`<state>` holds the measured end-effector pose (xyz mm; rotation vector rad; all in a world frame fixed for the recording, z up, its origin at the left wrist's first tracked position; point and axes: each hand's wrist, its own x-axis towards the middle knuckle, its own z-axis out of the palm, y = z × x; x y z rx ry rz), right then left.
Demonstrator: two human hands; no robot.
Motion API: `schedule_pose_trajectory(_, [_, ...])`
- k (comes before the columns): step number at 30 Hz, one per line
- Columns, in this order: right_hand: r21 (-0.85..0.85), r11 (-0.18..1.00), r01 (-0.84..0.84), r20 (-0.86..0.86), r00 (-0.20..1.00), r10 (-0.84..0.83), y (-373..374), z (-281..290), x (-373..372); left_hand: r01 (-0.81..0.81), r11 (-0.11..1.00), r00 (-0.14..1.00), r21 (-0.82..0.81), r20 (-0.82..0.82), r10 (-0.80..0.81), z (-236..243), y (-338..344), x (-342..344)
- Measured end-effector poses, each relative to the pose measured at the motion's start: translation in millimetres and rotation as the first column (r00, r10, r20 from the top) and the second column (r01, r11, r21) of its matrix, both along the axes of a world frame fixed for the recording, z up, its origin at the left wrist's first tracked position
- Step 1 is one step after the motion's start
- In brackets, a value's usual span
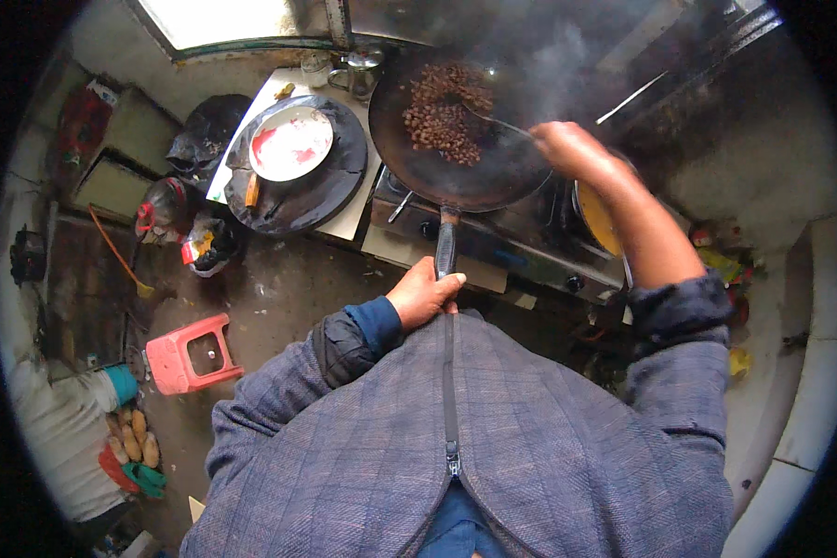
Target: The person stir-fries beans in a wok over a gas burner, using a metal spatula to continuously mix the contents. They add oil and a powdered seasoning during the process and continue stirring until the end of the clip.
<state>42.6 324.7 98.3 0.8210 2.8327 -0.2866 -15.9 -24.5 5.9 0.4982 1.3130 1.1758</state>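
Your left hand (425, 294) wraps its fingers round the black handle (446, 246) of the wok (493, 181); your right hand (565, 149) closes on a metal utensil (504, 125) among browned pieces (442, 130) toward the wok's far side. Cooking looks well along, dishing out apparently still left. Left, a red-smeared plate (299, 166) rests on a round board (342, 191); steam (560, 56) veils the far right.

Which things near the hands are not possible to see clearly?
Head view:
- Metal utensil: handle end, hidden inside the right hand; tip, among the brown food pieces.
- Those pieces: too small to identify.
- Wok handle: lower end, covered by the left hand.
- Stove: the part beneath the wok, which hides it.
- Round yellow vessel: right side, behind the right forearm.
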Motion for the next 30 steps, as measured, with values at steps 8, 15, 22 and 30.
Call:
schedule_pose_trajectory(8, [0.093,0.968,-0.235,0.355,0.916,0.188,7.0,50.4,33.9,0.017,1.0,0.999,-0.026,-0.048,-0.018,-5.7,-0.3,0.1])
schedule_pose_trajectory(15, [0.293,0.949,-0.117,-0.076,0.986,0.145,-7.6,-53.9,-17.9,0.021,0.999,1.0,-0.03,-0.015,-0.021,-9.4,-2.8,-0.6])
schedule_pose_trajectory(22, [0.432,0.785,-0.444,0.143,0.893,0.427,-20.8,50.8,1.9,0.015,1.0,1.0,0.01,0.009,-0.015,-13.2,0.8,-1.0])
schedule_pose_trajectory(30, [-0.066,0.919,-0.39,0.283,0.875,0.392,-53.1,42.5,-8.4,0.012,1.0,1.0,-0.029,-0.013,-0.012,0.0,-2.4,-1.0])
